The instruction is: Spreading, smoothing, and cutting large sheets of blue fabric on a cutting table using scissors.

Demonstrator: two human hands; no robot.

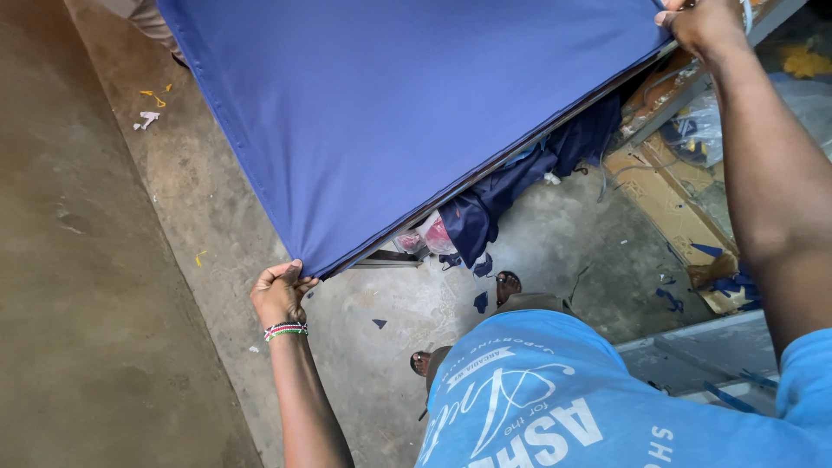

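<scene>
While both hands stretch blue cloth, dark fabric lies beneath

Blue cloth smooth, matt, woven; floor rough concrete; wristband beaded.

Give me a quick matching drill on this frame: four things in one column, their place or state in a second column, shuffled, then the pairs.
Things:
1. left hand
2. right hand
3. dark navy cloth pile
4. beaded bracelet

Places or states:
A. heaped on the floor under the table edge
B. gripping the near corner of the blue fabric sheet
C. around the left wrist
D. gripping the sheet's corner at top right

Pairs: 1-B, 2-D, 3-A, 4-C
</scene>
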